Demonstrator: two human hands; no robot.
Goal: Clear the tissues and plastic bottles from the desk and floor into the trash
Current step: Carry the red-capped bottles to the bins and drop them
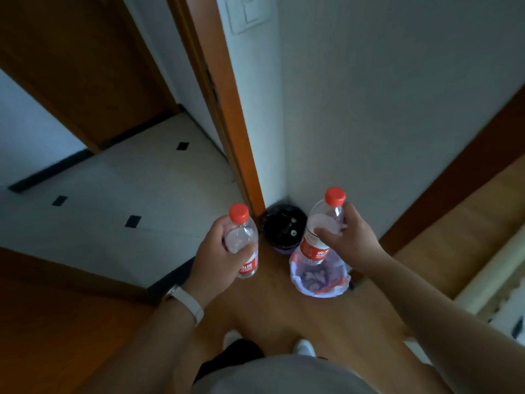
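Note:
I hold two clear plastic bottles with red caps and red labels. My left hand (218, 251) grips the left bottle (243, 243) around its middle, over the wooden floor. My right hand (350, 237) grips the right bottle (322, 226) near its shoulder, tilted, its base hanging just above the small trash bin (321, 282), which has a white liner and crumpled tissues inside. Both bottles look empty.
A second, dark bin (284, 228) with a purple base stands in the wall corner behind the white one. An orange door frame (227, 109) rises left of it, with tiled floor (127, 194) beyond. My feet (304, 346) are below; a white furniture edge (483, 280) lies right.

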